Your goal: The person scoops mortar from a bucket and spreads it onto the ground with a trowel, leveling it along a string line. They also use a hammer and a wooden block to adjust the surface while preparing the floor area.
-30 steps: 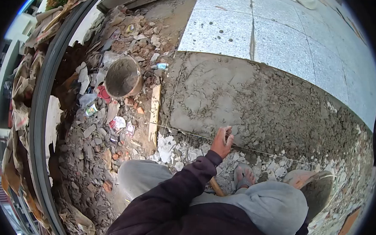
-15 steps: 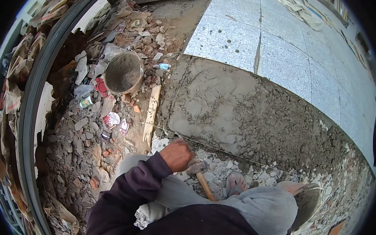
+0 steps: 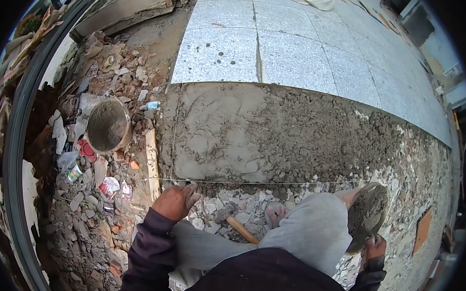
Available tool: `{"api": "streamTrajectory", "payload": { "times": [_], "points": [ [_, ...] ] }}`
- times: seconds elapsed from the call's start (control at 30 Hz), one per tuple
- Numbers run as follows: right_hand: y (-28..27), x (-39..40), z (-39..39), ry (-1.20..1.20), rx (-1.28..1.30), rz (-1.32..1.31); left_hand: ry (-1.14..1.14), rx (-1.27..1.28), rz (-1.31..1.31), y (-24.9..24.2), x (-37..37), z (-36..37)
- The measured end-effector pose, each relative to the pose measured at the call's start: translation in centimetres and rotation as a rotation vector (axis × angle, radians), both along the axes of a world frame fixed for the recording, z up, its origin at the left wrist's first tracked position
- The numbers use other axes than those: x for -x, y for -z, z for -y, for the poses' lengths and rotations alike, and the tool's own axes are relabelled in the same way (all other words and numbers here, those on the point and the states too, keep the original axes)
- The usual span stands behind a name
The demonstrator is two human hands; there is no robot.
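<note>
My left hand (image 3: 174, 201) is closed, fingers curled, beside the taut string (image 3: 252, 183) at the near edge of the wet mortar bed (image 3: 218, 129). Whether anything is between those fingers I cannot make out. At the right, my right hand (image 3: 375, 247) is closed at the near rim of a bucket (image 3: 385, 198) with grey mortar inside; its grip is too small to read. A hammer (image 3: 242, 229) with a wooden handle lies on the rubble between my legs, touched by neither hand.
Speckled tiles (image 3: 217, 50) border the mortar's far side. On the left, a second bucket (image 3: 109, 126) sits in debris near a wooden board (image 3: 152, 157). A dark metal rail (image 3: 14, 150) runs along the far left. A brown tile piece (image 3: 422, 231) lies at right.
The view has swung right. My left hand has moved away from the hammer head towards the string. My right hand has come into view at the mortar bucket.
</note>
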State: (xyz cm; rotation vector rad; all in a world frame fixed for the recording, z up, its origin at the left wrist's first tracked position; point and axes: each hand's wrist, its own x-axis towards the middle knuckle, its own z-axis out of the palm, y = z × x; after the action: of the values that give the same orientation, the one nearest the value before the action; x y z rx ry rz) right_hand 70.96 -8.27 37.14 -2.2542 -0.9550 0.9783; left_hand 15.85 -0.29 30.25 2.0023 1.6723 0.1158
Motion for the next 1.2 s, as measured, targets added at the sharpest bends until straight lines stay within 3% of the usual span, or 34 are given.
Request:
{"api": "streamTrajectory", "payload": {
  "times": [0.2,0.27,0.4,0.47,0.53,0.6,0.7,0.8,0.9,1.0,1.1,1.13,1.2],
  "points": [
    [2.4,5.1,-11.0,-0.229,-0.263,-0.244,-0.267,-0.219,0.24,-3.1,2.6,2.5],
    [2.0,8.5,-16.0,-0.42,-0.149,-0.325,-0.377,-0.224,0.261,-4.4,2.8,3.8],
    [3.9,14.6,-24.2,-0.642,-0.19,-0.505,-0.548,-0.223,0.243,-5.6,3.4,6.9],
    [5.6,17.2,-27.6,-0.754,-0.233,-0.31,-0.59,-0.222,0.202,-6.2,3.2,8.3],
    [9.3,19.1,-30.9,-0.919,-0.539,0.27,-0.598,-0.188,0.149,-6.2,3.2,9.6],
    [14.3,21.5,-34.0,-0.873,-0.716,0.534,-0.559,-0.181,0.034,-5.9,3.9,11.0],
    [21.4,24.2,-37.5,-0.96,-0.258,0.791,-0.614,-0.154,0.085,-6.2,3.9,11.5],
    [23.8,24.9,-35.6,-0.727,-0.48,0.674,-0.654,-0.169,0.15,-7.0,3.9,11.9],
    [24.5,23.5,-34.8,-0.604,-0.555,0.384,-0.692,-0.15,0.186,-6.2,5.2,13.0],
    [20.7,24.4,-34.0,-0.29,0.082,-0.31,-0.721,-0.124,0.139,-5.6,7.4,13.7],
    [27.2,25.7,-37.0,-0.239,0.414,-0.774,-0.709,-0.053,0.175,-5.4,8.5,13.4],
    [29.4,27.2,-37.8,-0.484,0.327,-0.715,-0.719,-0.016,0.216,-5.7,8.4,12.9],
    [29.0,32.9,-37.2,-0.568,0.278,-0.572,-0.71,0.004,0.222,-5.7,8.6,12.4]
  ]
}}
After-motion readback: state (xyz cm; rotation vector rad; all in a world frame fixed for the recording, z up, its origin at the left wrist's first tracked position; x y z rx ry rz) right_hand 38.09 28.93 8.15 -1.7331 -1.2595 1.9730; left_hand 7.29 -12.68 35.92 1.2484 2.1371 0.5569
